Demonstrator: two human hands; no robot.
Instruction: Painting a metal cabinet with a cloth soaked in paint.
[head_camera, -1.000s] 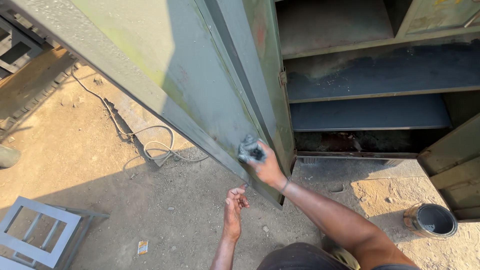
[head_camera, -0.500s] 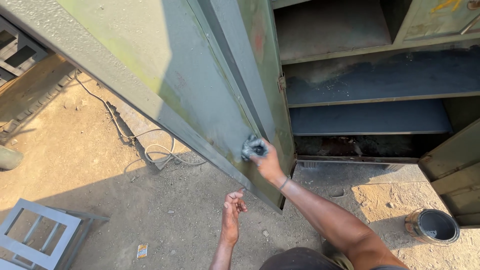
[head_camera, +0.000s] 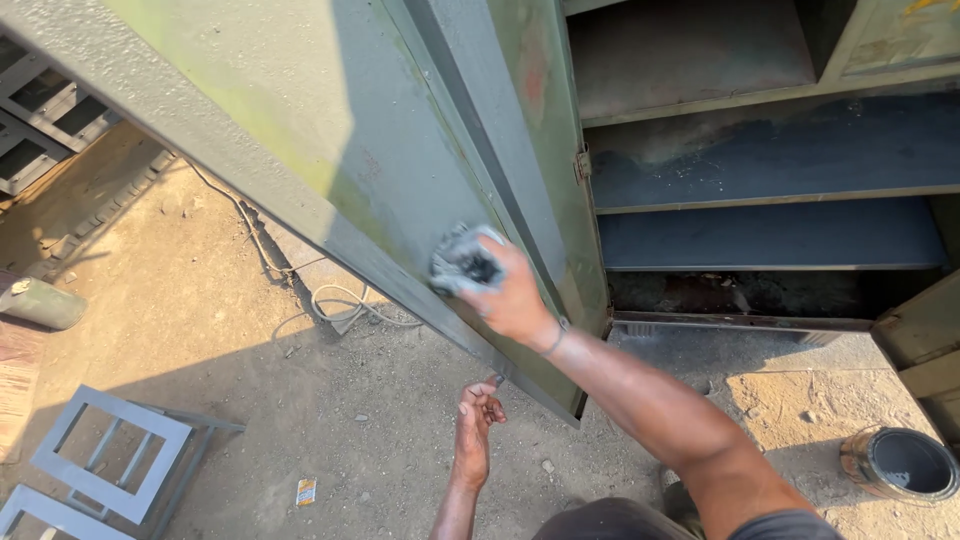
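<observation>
Here, in a sunlit yard, my right hand presses a crumpled grey, paint-stained wad of cloth flat against the inner face of the open green-grey metal cabinet door, fingers closed around the wad. The wad sits low on the door, near its hinged side, just left of the tall metal cabinet with dark painted shelves. My left hand hangs below it, fingers loosely curled and pinching at the door's bottom edge; I cannot tell whether it grips the metal or only touches it. The door's long edge runs slantwise from upper left down to lower right, so the right hand is the nearer one to its unworked face, which lies up and to the left of the wad. A round metal tin of dark grey paint stands on the sandy ground at right, well apart from both hands. A grey metal frame lies at lower left.
</observation>
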